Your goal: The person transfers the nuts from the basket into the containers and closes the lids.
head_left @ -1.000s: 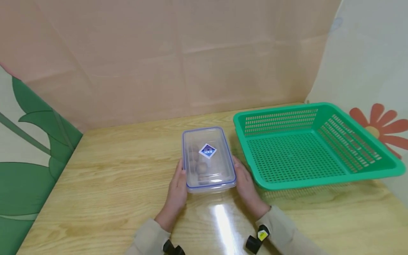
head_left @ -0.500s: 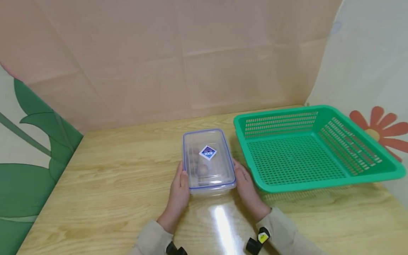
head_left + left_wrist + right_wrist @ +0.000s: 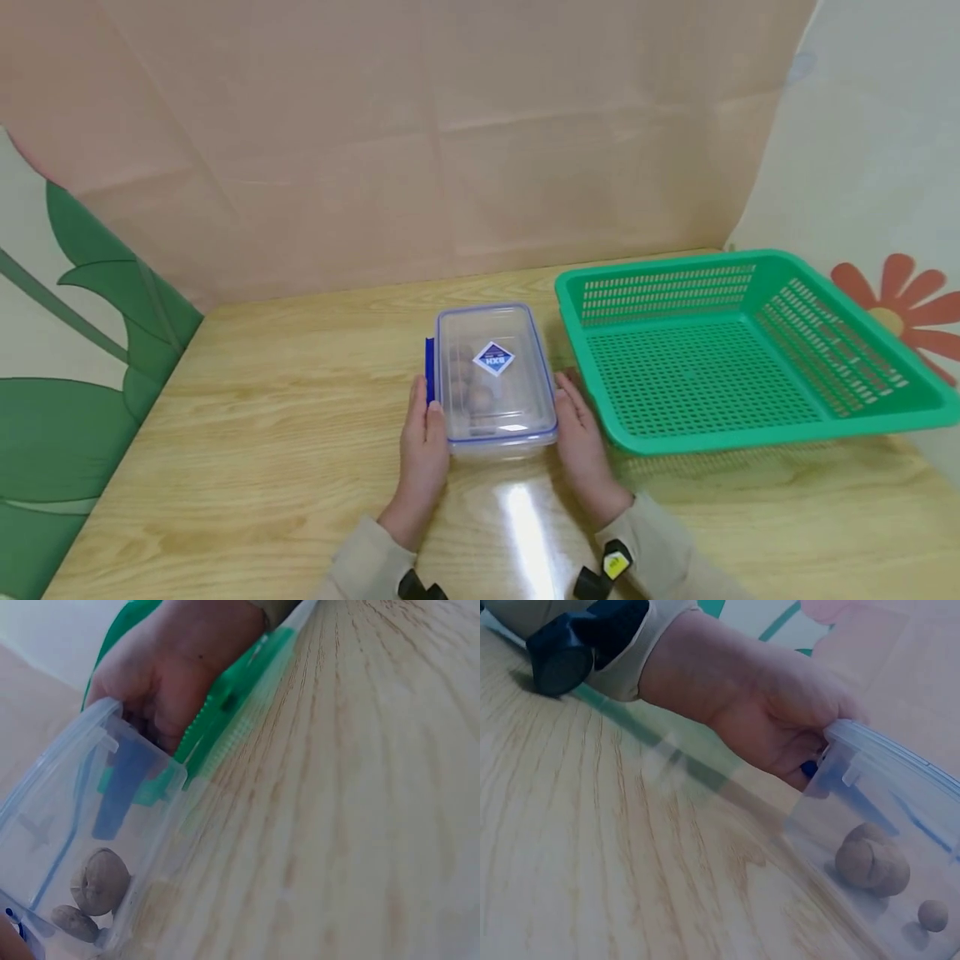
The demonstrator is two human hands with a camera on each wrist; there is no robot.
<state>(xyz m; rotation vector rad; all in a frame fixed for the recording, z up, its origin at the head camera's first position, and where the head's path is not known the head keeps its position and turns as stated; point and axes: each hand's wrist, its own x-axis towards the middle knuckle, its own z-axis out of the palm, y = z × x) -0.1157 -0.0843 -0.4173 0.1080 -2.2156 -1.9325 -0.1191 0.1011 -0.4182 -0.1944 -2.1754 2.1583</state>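
A clear lidded food container [image 3: 525, 392] with a blue seal and a diamond-shaped label sits on the wooden table, between both hands. Several brown round lumps [image 3: 103, 882] lie inside, their kind unclear. My left hand [image 3: 423, 458] holds the container's left side, fingers at a blue latch [image 3: 430, 367] that sticks out from the lid. In the right wrist view the fingers of this left hand [image 3: 772, 712] are curled at the latch. On the opposite side, my right hand [image 3: 585, 454] grips the container's wall; the left wrist view shows its fingers curled there, partly hidden.
A large green plastic basket [image 3: 697, 367] stands to the right, close beside my right hand. The wooden table [image 3: 285, 417] extends left. A pinkish sheet [image 3: 337, 167] hangs behind, and panels with painted plants flank both sides.
The blue latch on the container's left side has swung outward and now shows beside the left hand. Both hands stay at the container's sides. The view shifts slightly.
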